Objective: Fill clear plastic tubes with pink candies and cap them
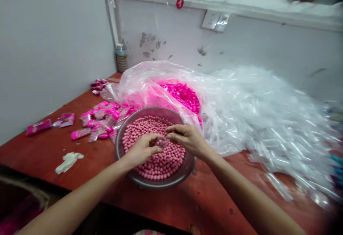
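Note:
A dark grey bowl (pixel 120 167) full of pink round beads (pixel 158 169) stands on the red table in front of me. My left hand (pixel 143 150) is over the beads, its fingers closed around a small clear plastic tube (pixel 161 142). Most of the tube is hidden by the fingers. Just to the right, my right hand (pixel 186 137) hovers close to the tube's end with thumb and fingertips drawn together. Whatever lies between those fingertips is too small and blurred to make out.
Bead-filled tubes with pink caps (pixel 104 118) lie left of the bowl. Behind it, a clear bag (pixel 139 74) holds bright pink caps (pixel 184 97). Many empty clear tubes (pixel 254 113) pile up at right. Pink packets (pixel 39 127) and a white scrap (pixel 69 162) lie on the left.

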A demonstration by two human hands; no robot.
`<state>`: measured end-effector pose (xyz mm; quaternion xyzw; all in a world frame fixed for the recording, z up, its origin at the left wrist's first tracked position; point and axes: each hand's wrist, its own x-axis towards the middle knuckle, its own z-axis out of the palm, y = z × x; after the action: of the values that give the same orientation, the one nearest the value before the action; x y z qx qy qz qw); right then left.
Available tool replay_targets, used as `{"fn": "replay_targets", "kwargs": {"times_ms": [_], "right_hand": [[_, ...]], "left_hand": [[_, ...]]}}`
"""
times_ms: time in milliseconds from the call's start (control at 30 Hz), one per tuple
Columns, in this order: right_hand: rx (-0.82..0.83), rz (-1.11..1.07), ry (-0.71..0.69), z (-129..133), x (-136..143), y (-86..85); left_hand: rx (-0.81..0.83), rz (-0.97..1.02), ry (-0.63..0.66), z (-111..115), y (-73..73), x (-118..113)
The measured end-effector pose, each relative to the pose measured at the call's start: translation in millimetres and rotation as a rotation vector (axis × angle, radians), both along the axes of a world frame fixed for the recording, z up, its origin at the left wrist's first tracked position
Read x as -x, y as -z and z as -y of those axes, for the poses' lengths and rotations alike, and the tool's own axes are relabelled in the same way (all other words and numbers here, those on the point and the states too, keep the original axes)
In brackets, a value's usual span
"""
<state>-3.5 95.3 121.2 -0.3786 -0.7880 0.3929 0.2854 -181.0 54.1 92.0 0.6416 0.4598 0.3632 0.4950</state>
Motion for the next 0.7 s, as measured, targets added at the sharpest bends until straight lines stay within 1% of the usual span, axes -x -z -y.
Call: {"fn": "replay_targets", "kwargs": {"times_ms": [67, 133, 200, 267, 300, 400, 433, 467, 500, 533, 600, 633, 700], "right_hand": [[-0.099, 0.046, -0.035, 3, 3, -5.0], [-0.160, 0.091, -0.071, 5, 6, -8.2], [-0.190, 0.092, -0.047, 4, 5, -8.3], [-0.191, 0.064, 0.011, 4, 0, -5.9], [-0.179, 0.069, 0.015, 3, -5, -4.3], [-0.134, 0.142, -0.046, 2, -24, -0.7], [-0.121, 0.142, -0.042, -1, -32, -0.4], [-0.106, 0.118, 0.005, -6, -41, -0.4], [-0.095, 0.081, 0.097, -13, -50, -0.6], [-0.091, 0.060, 0.224, -23, -60, -0.7], [-0.094, 0.104, 0.472, -52, -80, 0.8], [-0.102, 0.178, 0.559, -68, -88, 2.9], [-0.096, 0.291, 0.619, -102, -102, 9.7]], "left_hand": [[-0.012, -0.022, 0.016, 1, -0.1, -1], [-0.017, -0.041, 0.031, 0, 2.1, 0], [0.009, -0.040, 0.024, -1, 5.4, 2], [0.041, -0.032, -0.012, -1, 7.8, 4], [0.056, -0.022, -0.032, -1, 8.1, 5], [0.089, 0.042, -0.085, 0, 5.7, 8], [0.095, 0.052, -0.099, 0, 4.3, 8], [0.095, 0.048, -0.107, 1, 2.9, 9], [0.087, 0.028, -0.106, 2, 1.8, 9], [0.077, -0.004, -0.094, 2, 1.1, 9], [0.057, -0.054, -0.066, 3, 1.3, 9], [0.052, -0.067, -0.061, 4, 2.3, 9], [0.054, -0.078, -0.081, 4, 6.0, 9]]}}
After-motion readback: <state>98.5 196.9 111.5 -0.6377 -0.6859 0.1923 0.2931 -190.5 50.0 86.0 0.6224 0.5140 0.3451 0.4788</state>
